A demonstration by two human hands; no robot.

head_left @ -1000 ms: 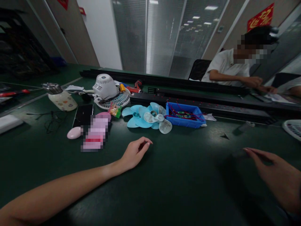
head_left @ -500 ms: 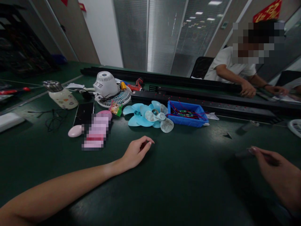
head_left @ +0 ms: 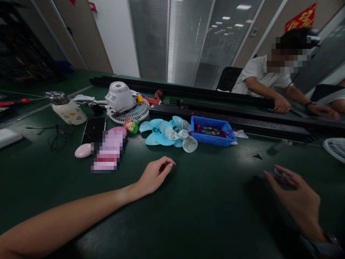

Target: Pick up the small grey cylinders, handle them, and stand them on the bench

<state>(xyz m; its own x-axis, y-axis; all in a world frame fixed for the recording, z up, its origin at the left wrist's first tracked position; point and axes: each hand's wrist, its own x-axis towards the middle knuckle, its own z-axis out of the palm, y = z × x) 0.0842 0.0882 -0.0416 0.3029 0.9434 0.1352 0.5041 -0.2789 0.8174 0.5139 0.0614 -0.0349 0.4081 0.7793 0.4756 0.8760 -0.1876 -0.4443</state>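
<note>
My left hand point(head_left: 154, 175) rests on the dark green table point(head_left: 205, 208) in the middle. Its fingers are curled, the thumb tip close to the index tip, and no object shows between them. On the right, my right hand point(head_left: 299, 198) is curved around a small dark, partly see-through object point(head_left: 282, 175); its kind is hard to make out. Beyond that hand lie a small dark pointed piece point(head_left: 258, 156) and a clear cylinder point(head_left: 283, 145). Light blue fan blades point(head_left: 161, 133) and a clear greyish fan blade point(head_left: 190, 144) lie beyond my left hand.
A blue bin point(head_left: 212, 140) holds wires and green boards. Left of the blades are a white fan point(head_left: 118, 97), snack packet point(head_left: 131, 125), phone point(head_left: 94, 130), pink oval item point(head_left: 83, 150) and bottle point(head_left: 68, 111). Long black rails point(head_left: 242, 120) run behind; a co-worker point(head_left: 256, 75) sits beyond.
My right hand has moved left and further into view, its fingers now around the small object instead of pinching its end. My left hand has stayed in place.
</note>
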